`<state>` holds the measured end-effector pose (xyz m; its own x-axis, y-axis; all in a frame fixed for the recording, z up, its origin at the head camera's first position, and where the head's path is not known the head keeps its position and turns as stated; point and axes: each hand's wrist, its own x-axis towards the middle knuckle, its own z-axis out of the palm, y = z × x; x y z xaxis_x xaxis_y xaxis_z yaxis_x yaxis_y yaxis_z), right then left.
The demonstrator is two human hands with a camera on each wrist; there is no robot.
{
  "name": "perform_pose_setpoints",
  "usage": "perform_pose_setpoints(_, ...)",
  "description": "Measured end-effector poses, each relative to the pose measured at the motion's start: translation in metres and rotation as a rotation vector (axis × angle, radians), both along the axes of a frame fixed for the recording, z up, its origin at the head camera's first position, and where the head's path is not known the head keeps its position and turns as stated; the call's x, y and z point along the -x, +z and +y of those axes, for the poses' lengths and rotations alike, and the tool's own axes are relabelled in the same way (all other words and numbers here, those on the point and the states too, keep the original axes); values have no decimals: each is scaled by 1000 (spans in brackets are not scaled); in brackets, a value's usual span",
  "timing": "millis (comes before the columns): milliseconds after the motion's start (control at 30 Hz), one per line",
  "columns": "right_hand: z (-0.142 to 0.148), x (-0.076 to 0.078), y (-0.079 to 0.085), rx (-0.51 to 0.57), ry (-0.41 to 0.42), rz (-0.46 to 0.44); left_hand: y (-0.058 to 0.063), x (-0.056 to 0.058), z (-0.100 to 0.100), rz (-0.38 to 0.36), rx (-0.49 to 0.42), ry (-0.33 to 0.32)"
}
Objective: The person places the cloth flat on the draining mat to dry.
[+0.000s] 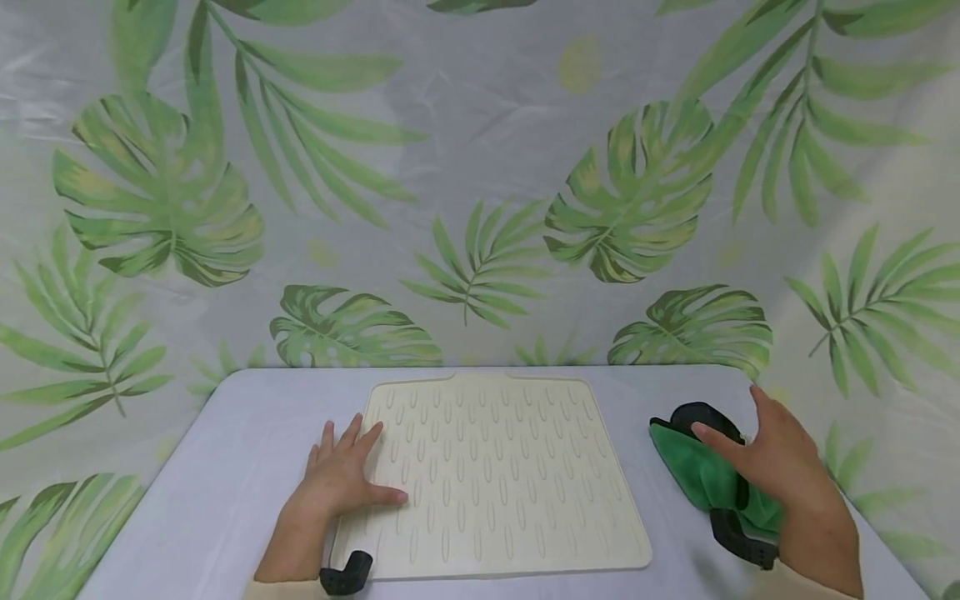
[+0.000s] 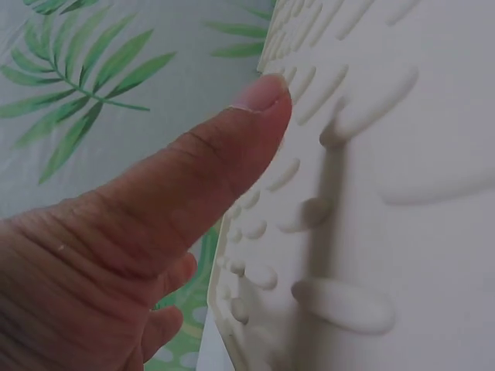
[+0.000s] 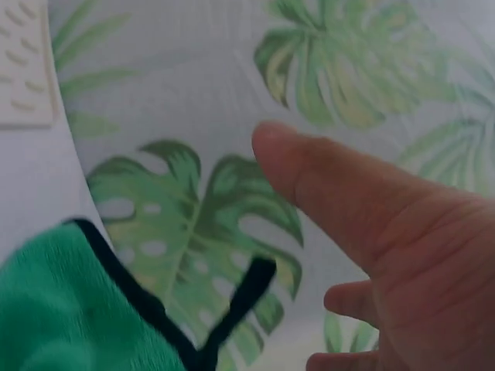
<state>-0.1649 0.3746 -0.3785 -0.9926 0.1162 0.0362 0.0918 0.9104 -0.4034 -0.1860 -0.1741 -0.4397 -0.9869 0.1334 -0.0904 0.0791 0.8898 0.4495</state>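
Note:
A cream mat [image 1: 491,475] with rows of raised oval ridges lies on a white table. My left hand [image 1: 337,475] is at its left side, fingers spread, the thumb reaching over the ridged surface. The left wrist view shows that thumb [image 2: 193,170] straight above the mat, casting a shadow on it; contact is unclear. On the right lies a folded green cloth item [image 1: 701,467] with black trim and a rounded black part. Over its right side is my right hand [image 1: 787,458], thumb and fingers apart. In the right wrist view the green cloth [image 3: 69,309] appears beside the hand, not between the fingers.
The white table [image 1: 225,467] has rounded back corners. Behind it hangs a pale curtain [image 1: 480,167] printed with green leaves, reaching down past both sides. A black wrist mount [image 1: 347,573] sits by the left wrist, another black mount [image 1: 742,542] by the right.

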Motion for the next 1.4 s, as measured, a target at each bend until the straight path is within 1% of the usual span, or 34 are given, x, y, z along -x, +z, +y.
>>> perform_pose_setpoints(100, 15, -1, -4, 95, -11, -99, -4, 1, -3, -29, 2, 13)
perform_pose_setpoints(200, 25, -1, -9, 150, -34, -198, -7, 1, -6, -49, -1, 26)
perform_pose_setpoints(467, 34, 3, -24, 202, -41, -426, -13, 2, -7, -74, -19, 53)
perform_pose_setpoints(567, 33, 5, -30, 218, -44, -471, -14, 2, -7, -76, -17, 55)
perform_pose_setpoints(667, 29, 7, -33, 218, -35, -475, -15, 2, -8, -77, -13, 53)
perform_pose_setpoints(833, 19, 13, -37, 181, -21, -437, -14, 2, -9, -88, -26, 59)
perform_pose_setpoints(1000, 10, 21, -50, 173, -49, -394, -12, 1, -9, -103, -26, 61)
perform_pose_setpoints(1133, 2, 25, -58, 158, -71, -373, -13, 2, -10, -103, -26, 58)
perform_pose_setpoints(1267, -4, 26, -62, 94, -97, -357, -15, 2, -10, -104, -31, 58)
perform_pose_setpoints(1400, -7, 26, -60, 42, -104, -337, -15, 2, -10, -109, -30, 59)
